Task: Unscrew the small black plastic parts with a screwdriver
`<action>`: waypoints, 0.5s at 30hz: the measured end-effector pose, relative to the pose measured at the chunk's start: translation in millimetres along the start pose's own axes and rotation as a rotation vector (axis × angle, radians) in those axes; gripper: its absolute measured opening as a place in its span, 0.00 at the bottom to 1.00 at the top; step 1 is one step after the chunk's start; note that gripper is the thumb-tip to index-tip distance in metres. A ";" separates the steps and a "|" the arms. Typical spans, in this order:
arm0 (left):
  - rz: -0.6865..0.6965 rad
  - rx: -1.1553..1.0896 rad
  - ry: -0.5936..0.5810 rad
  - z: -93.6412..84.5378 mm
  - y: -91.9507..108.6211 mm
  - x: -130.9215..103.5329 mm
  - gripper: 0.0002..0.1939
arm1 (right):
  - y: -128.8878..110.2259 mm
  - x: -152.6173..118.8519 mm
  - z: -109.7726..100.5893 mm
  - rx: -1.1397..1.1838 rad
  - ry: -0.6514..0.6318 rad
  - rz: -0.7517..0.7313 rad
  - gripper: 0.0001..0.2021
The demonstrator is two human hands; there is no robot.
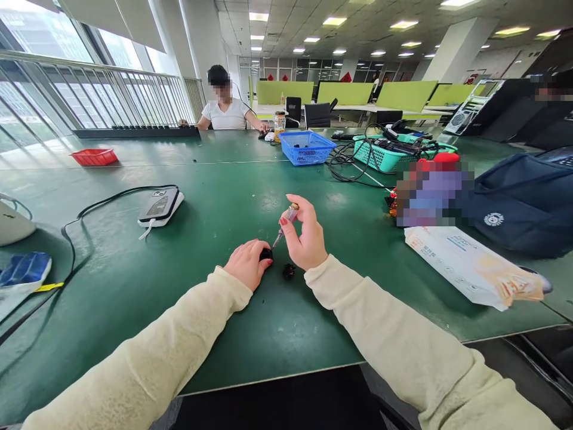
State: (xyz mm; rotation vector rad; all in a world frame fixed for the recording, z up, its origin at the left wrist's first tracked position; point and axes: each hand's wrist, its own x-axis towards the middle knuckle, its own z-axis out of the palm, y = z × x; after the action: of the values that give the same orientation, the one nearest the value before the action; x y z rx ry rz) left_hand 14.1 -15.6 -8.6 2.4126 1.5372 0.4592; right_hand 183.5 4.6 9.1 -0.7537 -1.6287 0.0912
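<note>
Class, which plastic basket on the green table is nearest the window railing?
The red basket, at far left; the blue basket and the teal basket with cables stand farther right.

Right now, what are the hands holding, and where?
Right hand: a slim screwdriver-like tool, gripped by its handle. Left hand: a small black part, held at its side.

green table (215,322) | cream sleeves (147,352) | blue basket (307,148) | red tray (94,157) | teal basket (384,157)
</note>
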 end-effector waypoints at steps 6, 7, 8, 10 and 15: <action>-0.231 0.084 0.012 -24.7 -35.7 -24.4 0.12 | 1.9 1.5 -0.8 0.020 0.009 -0.039 0.17; -0.274 0.091 0.011 -31.3 -48.8 -30.6 0.13 | 2.5 1.7 -0.8 0.016 0.014 -0.038 0.17; -0.309 0.087 0.005 -38.1 -63.6 -37.8 0.13 | 3.2 1.9 -0.6 0.011 0.018 -0.038 0.17; -0.394 0.094 0.040 -51.3 -95.7 -55.7 0.14 | 4.3 2.0 -0.1 0.007 0.022 -0.042 0.17; -0.580 0.303 0.261 -78.1 -165.9 -108.2 0.22 | 5.0 1.5 1.1 0.005 0.006 -0.036 0.17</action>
State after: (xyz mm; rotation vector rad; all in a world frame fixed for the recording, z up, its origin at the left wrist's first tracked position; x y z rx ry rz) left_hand -197.2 -42.2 -11.9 1.9999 2.4613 0.4505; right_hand 184.6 9.7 7.8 -0.7200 -1.6353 0.0671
